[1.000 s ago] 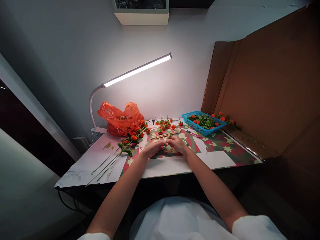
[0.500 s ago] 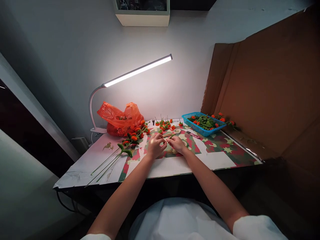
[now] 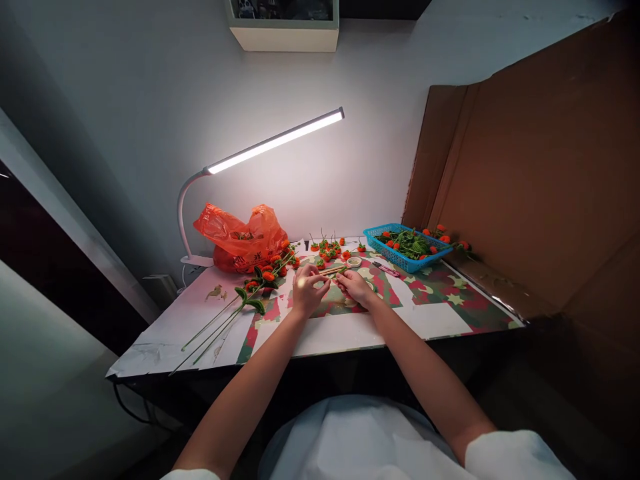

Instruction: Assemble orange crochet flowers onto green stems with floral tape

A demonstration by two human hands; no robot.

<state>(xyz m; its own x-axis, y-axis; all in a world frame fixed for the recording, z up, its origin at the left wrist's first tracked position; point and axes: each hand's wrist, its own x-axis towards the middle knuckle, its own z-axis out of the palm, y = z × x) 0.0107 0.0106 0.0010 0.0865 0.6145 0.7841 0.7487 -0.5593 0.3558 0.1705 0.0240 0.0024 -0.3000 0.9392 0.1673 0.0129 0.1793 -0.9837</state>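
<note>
Green piece (image 3: 343,270) in right hand (image 3: 353,287), thin sticks (image 3: 330,271) and pale ring (image 3: 354,263) beyond.

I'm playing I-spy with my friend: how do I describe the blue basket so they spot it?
Find the table below the glowing lamp, then look to its far right, beside the big brown cardboard. There sits a shallow basket of greenery and orange flowers; its blue, holey sides set it apart from the crinkly orange bag.

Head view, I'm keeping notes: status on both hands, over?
Left hand curled, hold unclear. Right hand grips green piece. Tan sticks lie just beyond.
</note>
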